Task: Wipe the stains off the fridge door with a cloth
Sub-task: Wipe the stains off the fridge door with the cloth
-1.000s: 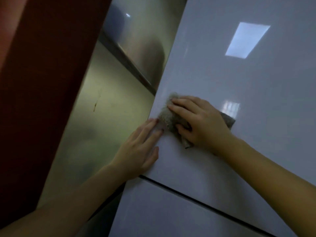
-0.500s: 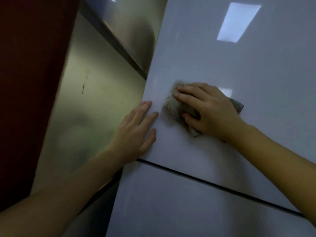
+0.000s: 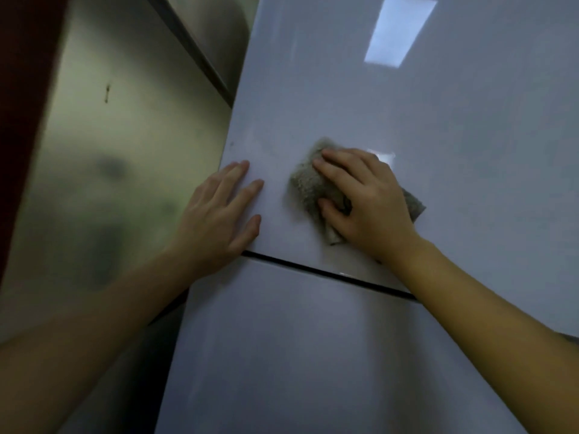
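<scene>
The glossy pale fridge door (image 3: 391, 98) fills the right of the view. My right hand (image 3: 366, 202) presses a crumpled grey cloth (image 3: 305, 186) flat against the door's lower part, just above the dark gap (image 3: 329, 274) between the upper and lower doors. My left hand (image 3: 219, 214) rests flat, fingers apart, on the door's lower left corner, holding nothing. A faint smear (image 3: 250, 142) and a small dark speck (image 3: 232, 144) show near the door's left edge, above my left hand. Part of the cloth is hidden under my right palm.
A brushed-metal surface (image 3: 125, 151) stands left of the fridge, with a small dark mark (image 3: 107, 93) on it. A dark red panel (image 3: 22, 89) borders the far left. The lower fridge door (image 3: 297, 355) lies below the gap. A ceiling light's reflection (image 3: 399, 32) shows at top.
My right hand has slid the cloth to the right, away from the door's left edge and my left hand. The view has tilted down, showing more of the lower door.
</scene>
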`<state>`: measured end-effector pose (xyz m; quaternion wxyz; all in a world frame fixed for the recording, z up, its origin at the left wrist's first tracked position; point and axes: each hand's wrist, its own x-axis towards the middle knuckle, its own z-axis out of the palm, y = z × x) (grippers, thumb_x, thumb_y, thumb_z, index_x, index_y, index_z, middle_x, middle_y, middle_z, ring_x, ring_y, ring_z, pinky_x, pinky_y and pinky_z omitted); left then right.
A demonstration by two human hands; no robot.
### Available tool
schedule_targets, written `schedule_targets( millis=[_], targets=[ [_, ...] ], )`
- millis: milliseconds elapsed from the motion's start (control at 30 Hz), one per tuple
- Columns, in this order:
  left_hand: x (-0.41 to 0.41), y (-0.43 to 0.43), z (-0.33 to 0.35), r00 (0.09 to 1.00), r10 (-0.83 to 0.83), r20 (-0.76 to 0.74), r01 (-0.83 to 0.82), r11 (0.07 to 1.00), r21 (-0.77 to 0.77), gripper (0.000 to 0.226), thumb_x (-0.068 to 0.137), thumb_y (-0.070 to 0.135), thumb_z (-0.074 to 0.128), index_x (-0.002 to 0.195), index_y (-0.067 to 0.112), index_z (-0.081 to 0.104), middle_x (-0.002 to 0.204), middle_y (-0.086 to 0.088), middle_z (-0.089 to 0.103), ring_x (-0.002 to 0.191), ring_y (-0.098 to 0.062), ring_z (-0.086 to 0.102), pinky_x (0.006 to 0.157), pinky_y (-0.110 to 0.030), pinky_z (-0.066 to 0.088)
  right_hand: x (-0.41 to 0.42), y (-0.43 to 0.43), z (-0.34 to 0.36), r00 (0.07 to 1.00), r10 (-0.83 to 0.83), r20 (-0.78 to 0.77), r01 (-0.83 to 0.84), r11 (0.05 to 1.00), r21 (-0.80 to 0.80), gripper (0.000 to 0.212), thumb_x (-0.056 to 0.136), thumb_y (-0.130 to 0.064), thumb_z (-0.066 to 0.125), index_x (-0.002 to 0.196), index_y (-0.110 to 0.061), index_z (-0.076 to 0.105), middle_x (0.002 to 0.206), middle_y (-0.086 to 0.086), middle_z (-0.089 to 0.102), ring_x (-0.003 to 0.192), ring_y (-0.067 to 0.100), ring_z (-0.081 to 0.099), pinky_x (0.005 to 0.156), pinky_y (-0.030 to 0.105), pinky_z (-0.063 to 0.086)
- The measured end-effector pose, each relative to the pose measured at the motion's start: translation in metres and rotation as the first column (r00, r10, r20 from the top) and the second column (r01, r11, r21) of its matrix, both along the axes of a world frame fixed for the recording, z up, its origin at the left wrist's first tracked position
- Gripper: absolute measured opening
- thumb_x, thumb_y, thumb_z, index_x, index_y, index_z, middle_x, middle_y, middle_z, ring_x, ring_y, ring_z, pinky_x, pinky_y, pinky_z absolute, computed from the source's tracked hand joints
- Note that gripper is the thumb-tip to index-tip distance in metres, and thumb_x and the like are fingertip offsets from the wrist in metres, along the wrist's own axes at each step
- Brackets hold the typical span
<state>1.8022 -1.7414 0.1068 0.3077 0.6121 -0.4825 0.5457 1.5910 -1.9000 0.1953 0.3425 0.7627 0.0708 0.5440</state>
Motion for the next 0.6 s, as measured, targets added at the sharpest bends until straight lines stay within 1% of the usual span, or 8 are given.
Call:
schedule_targets(
  millis=[33,167,200,267,367,433,533,600],
  targets=[
    [-0.001,0.0,-0.001,1.0,0.001,-0.003,-0.001,1.0,-0.001,0.06,0.098,0.046,0.036,0.145,0.011,0.048,0.158,-0.018,0.036,0.145,-0.036,0.036,0.114,-0.048,0.035,0.002,0.003,-0.004,1.0,0.007,0.011,-0.007,1.0,0.005,0.05,0.09,-0.028,0.068,0.137,-0.012,0.062,0.143,0.008,0.06,0.13,0.031,0.055,0.106,0.048,0.046],
    [-0.009,-0.001,-0.007,0.999,0.001,-0.043,-0.002,1.0,-0.02,0.06,0.098,0.048,0.035,0.145,0.012,0.047,0.158,-0.017,0.036,0.145,-0.035,0.036,0.114,-0.046,0.034,-0.004,0.001,-0.013,0.994,-0.037,-0.102,0.024,0.992,-0.12,0.049,0.091,-0.028,0.067,0.138,-0.012,0.062,0.142,0.008,0.061,0.129,0.032,0.057,0.105,0.044,0.047],
    [-0.01,-0.002,-0.009,0.999,0.0,-0.046,-0.002,1.0,-0.024,0.06,0.098,0.047,0.035,0.145,0.012,0.047,0.158,-0.017,0.036,0.145,-0.035,0.037,0.114,-0.046,0.034,-0.009,-0.001,-0.009,0.996,-0.037,-0.077,0.029,0.993,-0.112,0.049,0.09,-0.028,0.067,0.137,-0.013,0.063,0.141,0.008,0.061,0.128,0.032,0.057,0.104,0.043,0.047],
    [-0.012,-0.004,-0.013,0.999,-0.003,-0.044,0.001,0.999,-0.042,0.058,0.098,0.045,0.037,0.144,0.011,0.048,0.158,-0.018,0.037,0.145,-0.035,0.037,0.115,-0.047,0.035,-0.02,-0.006,-0.002,0.999,-0.026,0.036,0.026,0.999,-0.021,0.05,0.088,-0.028,0.069,0.136,-0.013,0.063,0.14,0.006,0.061,0.127,0.031,0.056,0.104,0.043,0.046],
    [-0.02,-0.01,-0.02,0.999,0.023,-0.028,-0.024,0.998,-0.05,0.056,0.098,0.043,0.038,0.143,0.011,0.048,0.159,-0.018,0.035,0.147,-0.035,0.035,0.118,-0.049,0.031,-0.031,-0.011,-0.005,0.988,-0.007,0.152,-0.009,0.995,0.099,0.051,0.088,-0.028,0.07,0.136,-0.012,0.062,0.14,0.007,0.061,0.127,0.03,0.054,0.11,0.04,0.042],
    [-0.026,-0.017,-0.024,0.999,0.033,-0.005,-0.033,0.998,-0.046,0.057,0.098,0.043,0.037,0.144,0.011,0.048,0.16,-0.018,0.034,0.148,-0.034,0.032,0.121,-0.049,0.027,-0.032,-0.012,-0.02,0.997,-0.014,0.082,0.011,0.999,0.033,0.051,0.087,-0.027,0.071,0.135,-0.011,0.063,0.14,0.009,0.061,0.127,0.032,0.055,0.111,0.041,0.041],
    [-0.035,-0.024,-0.022,1.0,0.018,0.009,-0.018,0.996,-0.083,0.056,0.098,0.042,0.038,0.143,0.011,0.049,0.16,-0.018,0.034,0.148,-0.035,0.033,0.121,-0.048,0.026,-0.041,-0.02,-0.041,0.989,-0.08,-0.122,0.052,0.975,-0.217,0.045,0.09,-0.023,0.071,0.133,-0.011,0.066,0.139,0.01,0.064,0.126,0.033,0.06,0.104,0.043,0.049],
    [-0.042,-0.03,-0.017,1.0,0.005,0.024,-0.002,0.994,-0.109,0.056,0.097,0.042,0.039,0.143,0.01,0.049,0.159,-0.02,0.035,0.147,-0.036,0.034,0.12,-0.049,0.027,-0.056,-0.028,-0.038,0.993,-0.082,-0.081,0.063,0.976,-0.208,0.044,0.091,-0.023,0.071,0.133,-0.011,0.066,0.138,0.009,0.064,0.124,0.033,0.061,0.102,0.043,0.05]
  ],
)
